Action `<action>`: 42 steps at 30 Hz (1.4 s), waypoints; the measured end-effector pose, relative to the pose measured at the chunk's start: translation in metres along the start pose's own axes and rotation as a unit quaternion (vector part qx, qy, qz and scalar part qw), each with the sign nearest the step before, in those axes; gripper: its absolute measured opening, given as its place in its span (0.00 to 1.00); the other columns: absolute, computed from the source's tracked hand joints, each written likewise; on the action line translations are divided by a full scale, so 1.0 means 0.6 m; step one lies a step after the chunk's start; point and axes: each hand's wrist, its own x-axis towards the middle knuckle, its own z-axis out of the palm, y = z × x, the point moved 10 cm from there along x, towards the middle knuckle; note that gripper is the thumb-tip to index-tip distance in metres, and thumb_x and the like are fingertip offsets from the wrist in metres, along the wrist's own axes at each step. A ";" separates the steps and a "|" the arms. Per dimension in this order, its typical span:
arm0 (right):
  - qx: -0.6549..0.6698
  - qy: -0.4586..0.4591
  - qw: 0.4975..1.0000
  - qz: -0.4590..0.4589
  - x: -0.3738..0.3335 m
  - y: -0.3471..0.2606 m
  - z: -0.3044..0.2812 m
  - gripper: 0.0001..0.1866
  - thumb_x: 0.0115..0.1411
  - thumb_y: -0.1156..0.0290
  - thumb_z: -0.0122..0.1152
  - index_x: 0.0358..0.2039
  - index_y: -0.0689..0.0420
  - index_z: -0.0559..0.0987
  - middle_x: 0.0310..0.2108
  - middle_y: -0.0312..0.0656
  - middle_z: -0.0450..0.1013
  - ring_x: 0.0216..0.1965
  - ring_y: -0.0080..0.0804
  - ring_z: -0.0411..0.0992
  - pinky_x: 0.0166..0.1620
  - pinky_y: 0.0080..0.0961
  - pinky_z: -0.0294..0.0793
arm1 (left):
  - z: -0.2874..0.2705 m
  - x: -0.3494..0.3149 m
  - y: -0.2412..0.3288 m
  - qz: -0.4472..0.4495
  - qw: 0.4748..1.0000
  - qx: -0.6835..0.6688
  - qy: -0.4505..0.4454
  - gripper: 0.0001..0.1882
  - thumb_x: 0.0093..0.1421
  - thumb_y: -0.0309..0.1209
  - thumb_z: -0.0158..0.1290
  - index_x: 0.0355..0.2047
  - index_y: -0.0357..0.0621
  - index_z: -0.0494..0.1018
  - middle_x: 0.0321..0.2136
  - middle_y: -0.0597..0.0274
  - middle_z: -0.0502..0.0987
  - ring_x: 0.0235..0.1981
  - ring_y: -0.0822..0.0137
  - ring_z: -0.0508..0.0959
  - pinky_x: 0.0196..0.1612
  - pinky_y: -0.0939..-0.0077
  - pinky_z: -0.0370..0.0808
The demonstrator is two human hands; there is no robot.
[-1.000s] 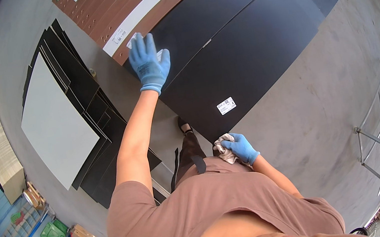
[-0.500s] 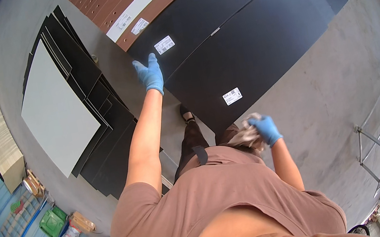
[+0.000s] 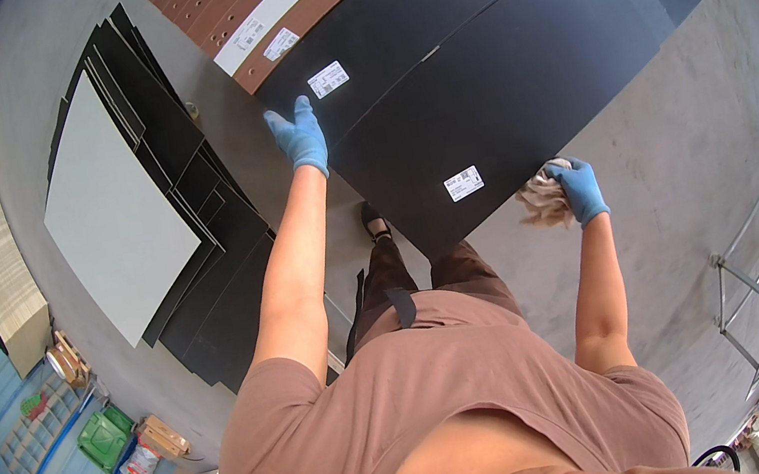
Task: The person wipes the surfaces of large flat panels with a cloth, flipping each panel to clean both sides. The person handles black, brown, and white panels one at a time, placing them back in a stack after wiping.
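Observation:
Both hands wear blue gloves. My left hand (image 3: 299,137) is at the left edge of a large black panel (image 3: 497,94), thumb and fingers spread apart. A crumpled beige rag (image 3: 545,199) is gripped in my right hand (image 3: 580,189), which is beside the panel's near right edge. A white label (image 3: 465,183) is stuck on the panel near its front corner. A second white label (image 3: 328,79) lies on the black surface just beyond my left hand. Whether my left fingertips press on the panel is hard to tell.
Brown panels with holes (image 3: 197,5) and a white strip lie beyond the black panels. At left, a stack of black boards (image 3: 219,306) carries a pale grey board (image 3: 118,222). A metal rack frame (image 3: 747,279) stands at right; a green bin (image 3: 106,437) is at lower left.
My right hand has swung away from my waist, forward and to the right, carrying the rag to the panel's edge. My left hand has stayed nearly in place.

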 end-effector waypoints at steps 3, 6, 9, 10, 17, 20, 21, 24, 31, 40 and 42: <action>0.012 -0.057 0.998 0.001 -0.030 -0.056 -0.011 0.13 0.60 0.73 0.63 0.43 0.67 0.83 0.36 0.40 0.81 0.37 0.26 0.78 0.44 0.26 0.79 | -0.021 -0.017 0.005 -0.019 1.000 -0.015 0.009 0.54 0.64 0.54 0.59 0.73 0.27 0.46 0.75 0.39 0.49 0.76 0.50 0.51 0.76 0.66 0.48; 0.091 -0.039 0.992 -0.083 -0.048 -0.174 -0.042 0.14 0.61 0.73 0.64 0.45 0.66 0.82 0.39 0.38 0.80 0.38 0.25 0.77 0.45 0.26 0.78 | -0.058 -0.077 0.000 -0.025 0.997 -0.069 0.023 0.56 0.62 0.55 0.60 0.74 0.28 0.45 0.75 0.38 0.47 0.76 0.48 0.48 0.76 0.62 0.47; 0.165 0.008 0.965 -0.202 -0.005 -0.306 -0.043 0.14 0.63 0.74 0.63 0.48 0.65 0.82 0.41 0.38 0.80 0.40 0.24 0.77 0.47 0.24 0.78 | -0.055 -0.162 0.029 0.117 0.992 0.052 -0.011 0.57 0.60 0.53 0.63 0.73 0.29 0.46 0.74 0.33 0.48 0.76 0.44 0.47 0.76 0.57 0.47; 0.181 0.012 0.946 -0.269 0.020 -0.354 -0.029 0.13 0.64 0.74 0.64 0.48 0.64 0.82 0.41 0.38 0.81 0.40 0.24 0.77 0.47 0.24 0.78 | -0.043 -0.182 0.034 0.151 0.984 0.091 -0.024 0.56 0.60 0.52 0.64 0.73 0.29 0.47 0.74 0.33 0.48 0.76 0.44 0.47 0.76 0.57 0.47; 0.087 0.173 0.913 -0.360 0.260 -0.492 0.156 0.15 0.61 0.61 0.71 0.44 0.55 0.85 0.39 0.39 0.82 0.39 0.32 0.79 0.46 0.30 0.79 | -0.006 -0.195 0.038 0.264 0.955 0.133 -0.029 0.55 0.59 0.52 0.64 0.76 0.44 0.46 0.74 0.29 0.41 0.74 0.34 0.50 0.72 0.48 0.56; -0.361 0.343 0.751 -0.434 0.217 -0.514 0.317 0.29 0.50 0.48 0.74 0.50 0.47 0.81 0.44 0.41 0.80 0.42 0.45 0.80 0.47 0.42 0.79 | -0.006 -0.193 0.034 0.269 0.955 0.124 -0.028 0.55 0.59 0.51 0.63 0.76 0.44 0.46 0.74 0.29 0.40 0.73 0.33 0.52 0.71 0.47 0.59; -0.366 0.358 0.718 -0.471 0.193 -0.518 0.358 0.29 0.49 0.50 0.73 0.50 0.47 0.79 0.44 0.42 0.79 0.43 0.46 0.80 0.46 0.43 0.78 | -0.006 -0.193 0.033 0.270 0.955 0.119 -0.025 0.54 0.59 0.51 0.63 0.76 0.45 0.46 0.73 0.26 0.43 0.72 0.30 0.54 0.72 0.45 0.57; -0.421 0.226 0.729 -0.491 0.156 -0.517 0.537 0.24 0.47 0.63 0.68 0.48 0.45 0.78 0.42 0.43 0.79 0.40 0.46 0.79 0.42 0.43 0.77 | -0.008 -0.194 0.036 0.274 0.954 0.118 -0.020 0.55 0.59 0.51 0.63 0.76 0.44 0.45 0.73 0.26 0.44 0.72 0.30 0.54 0.71 0.46 0.58; -0.274 -0.566 0.648 -0.429 -0.300 -0.342 0.897 0.23 0.53 0.64 0.65 0.52 0.51 0.84 0.45 0.48 0.82 0.49 0.41 0.80 0.51 0.35 0.80 | 0.001 -0.192 0.018 0.180 0.951 0.237 -0.080 0.54 0.61 0.52 0.62 0.77 0.45 0.43 0.74 0.30 0.44 0.73 0.33 0.51 0.73 0.45 0.54; 0.173 -0.619 0.750 -0.159 -0.373 -0.425 0.696 0.25 0.57 0.74 0.69 0.57 0.56 0.79 0.48 0.37 0.80 0.49 0.26 0.76 0.55 0.27 0.77 | -0.008 -0.202 0.035 0.218 0.959 0.169 -0.067 0.53 0.62 0.56 0.58 0.76 0.40 0.46 0.75 0.32 0.40 0.75 0.34 0.48 0.74 0.46 0.54; 0.058 -0.415 0.841 -0.342 -0.318 -0.455 0.571 0.23 0.57 0.73 0.68 0.55 0.58 0.79 0.44 0.38 0.80 0.46 0.25 0.77 0.51 0.26 0.77 | -0.005 -0.202 0.018 0.196 0.961 0.177 -0.084 0.53 0.62 0.55 0.59 0.75 0.40 0.45 0.75 0.32 0.40 0.75 0.35 0.49 0.74 0.48 0.54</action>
